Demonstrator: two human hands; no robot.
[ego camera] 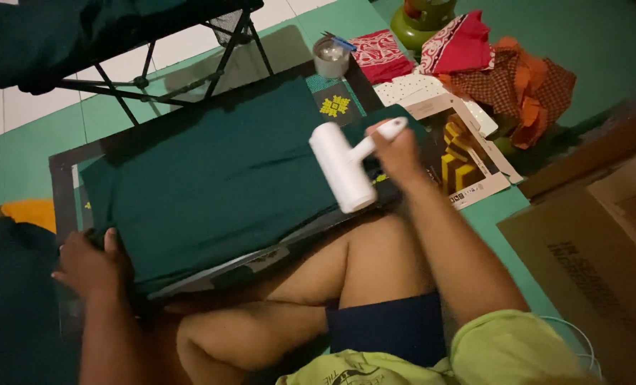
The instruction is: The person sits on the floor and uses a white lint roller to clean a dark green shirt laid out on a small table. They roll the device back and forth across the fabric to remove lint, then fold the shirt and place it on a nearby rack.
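A dark green cloth (211, 178) lies spread over a black-framed board (61, 192) resting on my lap. My right hand (396, 153) grips the white handle of a white lint roller (343, 167), which hovers over the cloth's right part. My left hand (89, 264) presses on the cloth's near left corner at the board's edge. A small yellow emblem (335, 106) shows on the board's far right.
A metal tin (331, 57) stands beyond the board. Red and orange patterned fabrics (503, 71) pile at the far right beside a printed cardboard sheet (467, 157). A brown cardboard box (596, 257) sits at right. A folding stand's black legs (146, 78) rise at back left.
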